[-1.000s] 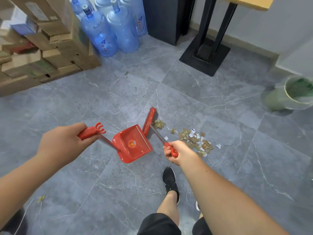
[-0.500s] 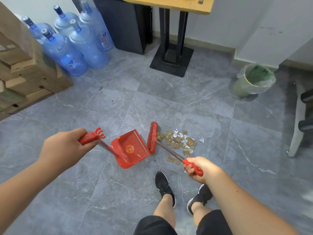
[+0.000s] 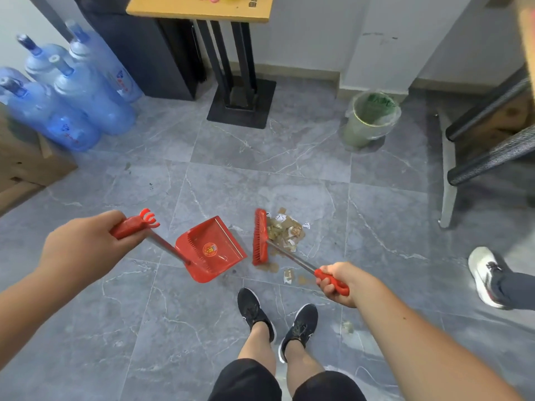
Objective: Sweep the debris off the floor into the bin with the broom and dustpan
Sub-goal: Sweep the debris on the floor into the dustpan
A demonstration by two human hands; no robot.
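Sweeping from here, with broom and dustpan handles clenched in right hand and left hand, debris could be scattered past the raised pan.

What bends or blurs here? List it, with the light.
Head view: wide-angle bending at the edges, water bottles leaning and the table splayed; light soft and even, faint shadow under the dustpan; broom and debris fairly sharp; the frame's borders softer.

No legible text: round yellow emblem on red plastic dustpan, labels on blue water jugs too blurred.
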